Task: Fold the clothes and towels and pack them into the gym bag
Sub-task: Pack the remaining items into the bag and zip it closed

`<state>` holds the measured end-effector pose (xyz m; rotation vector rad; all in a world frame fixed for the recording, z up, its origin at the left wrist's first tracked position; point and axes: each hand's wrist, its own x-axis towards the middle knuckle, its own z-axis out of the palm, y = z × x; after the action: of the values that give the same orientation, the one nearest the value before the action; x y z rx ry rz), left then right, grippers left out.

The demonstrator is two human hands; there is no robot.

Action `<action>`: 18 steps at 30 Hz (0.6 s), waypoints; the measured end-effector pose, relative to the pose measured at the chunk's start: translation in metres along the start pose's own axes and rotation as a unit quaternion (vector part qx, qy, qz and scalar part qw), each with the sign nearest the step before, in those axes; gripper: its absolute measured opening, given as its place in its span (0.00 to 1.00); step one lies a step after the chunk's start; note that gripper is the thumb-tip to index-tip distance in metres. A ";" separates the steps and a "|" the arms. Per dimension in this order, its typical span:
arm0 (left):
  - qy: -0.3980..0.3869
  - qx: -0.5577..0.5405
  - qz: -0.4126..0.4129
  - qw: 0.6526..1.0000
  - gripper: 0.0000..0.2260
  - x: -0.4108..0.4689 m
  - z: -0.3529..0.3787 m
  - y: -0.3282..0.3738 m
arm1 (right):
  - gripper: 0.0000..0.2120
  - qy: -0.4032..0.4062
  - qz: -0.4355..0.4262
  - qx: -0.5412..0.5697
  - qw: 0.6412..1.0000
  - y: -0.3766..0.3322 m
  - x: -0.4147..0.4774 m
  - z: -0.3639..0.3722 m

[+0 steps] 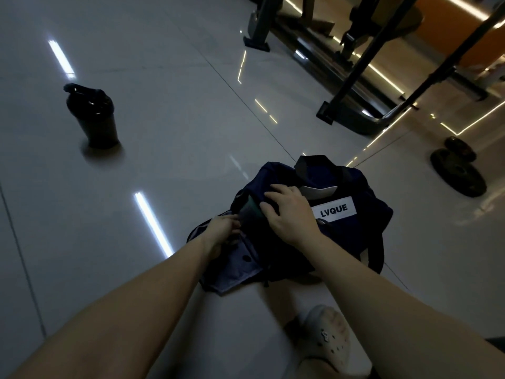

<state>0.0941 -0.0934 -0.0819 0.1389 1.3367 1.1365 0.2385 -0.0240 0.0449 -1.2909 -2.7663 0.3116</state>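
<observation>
Fingers [281, 191] of the right hand [289, 214] lie spread and fairly straight, pressing flat on top of the navy gym bag [366, 214], just left of its white label [334, 210] printed LVQUE. The right forearm reaches in from the lower right. The left hand [221, 231] sits lower and to the left, its fingers curled close together against the edge of the bag's opening; in this dim light I cannot tell whether they pinch the fabric or only touch it.

Around them spreads a glossy tiled floor [164, 105] streaked with light reflections. A dark machine frame [352, 86] stands at the far right, with weight plates [459, 173] lying beyond the bag. A black shaker bottle [93, 119] stands upright, well apart on the left. A pale clog [328, 337] shows at the bottom edge.

The bag rests on the floor between the forearms, its grey-lined flap [235, 272] folded open toward the person. Between the two hands a dark greenish fold of cloth [250, 212] shows in the opening (too dark to say which garment).
</observation>
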 end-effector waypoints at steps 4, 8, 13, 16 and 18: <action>0.008 -0.057 -0.028 0.998 0.06 0.004 0.014 -0.005 | 0.21 -0.019 0.008 0.016 1.000 0.002 0.006 0.009; -0.012 -0.046 -0.014 0.999 0.11 0.010 0.013 -0.014 | 0.25 -0.030 -0.006 0.026 0.999 0.012 0.011 0.011; -0.060 0.165 0.029 0.984 0.29 0.027 0.017 -0.021 | 0.27 -0.029 -0.024 0.004 0.999 0.021 0.020 0.008; -0.039 0.221 0.007 0.974 0.34 0.037 0.016 -0.016 | 0.26 -0.037 -0.035 0.012 0.999 0.024 0.020 0.006; -0.052 0.189 0.015 0.980 0.33 0.030 0.017 -0.006 | 0.26 -0.030 -0.032 0.009 0.999 0.027 0.020 0.004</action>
<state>0.1057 -0.0667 -0.1015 0.4909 1.4475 0.8759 0.2451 0.0076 0.0347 -1.2055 -2.8401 0.3764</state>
